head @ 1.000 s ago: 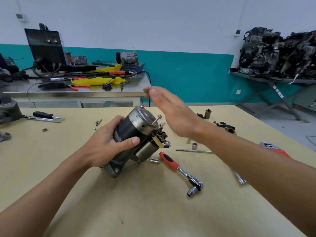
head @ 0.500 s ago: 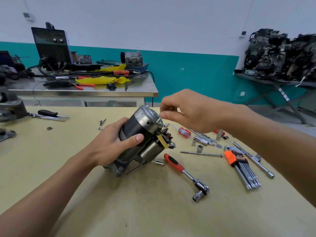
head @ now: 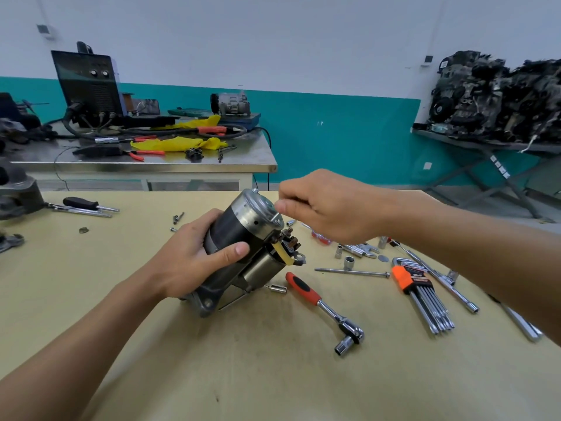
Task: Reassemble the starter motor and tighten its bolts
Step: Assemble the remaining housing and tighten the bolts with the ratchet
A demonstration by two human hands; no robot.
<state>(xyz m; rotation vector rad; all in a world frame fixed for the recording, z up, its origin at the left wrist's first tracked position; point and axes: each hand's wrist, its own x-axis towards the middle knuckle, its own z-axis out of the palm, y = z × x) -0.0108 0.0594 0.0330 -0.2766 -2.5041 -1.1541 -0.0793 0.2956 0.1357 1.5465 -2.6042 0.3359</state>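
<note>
Left hand (head: pixel 194 253) grips the dark body of the starter motor (head: pixel 252 238) at the middle of the table (head: pixel 273 375). The motor is propped on its mounting foot with its long axis tilted from 7 o'clock up to 1 o'clock, and its shiny end cap points away towards 1 o'clock. Right hand (head: pixel 331 205), fingers curled and thumb meeting forefinger, has dropped since half a second ago from above the cap to its rim at 2 o'clock, by a small bolt (head: pixel 277 220); whether it pinches anything I cannot tell, and the motor's tilt is unchanged.
</note>
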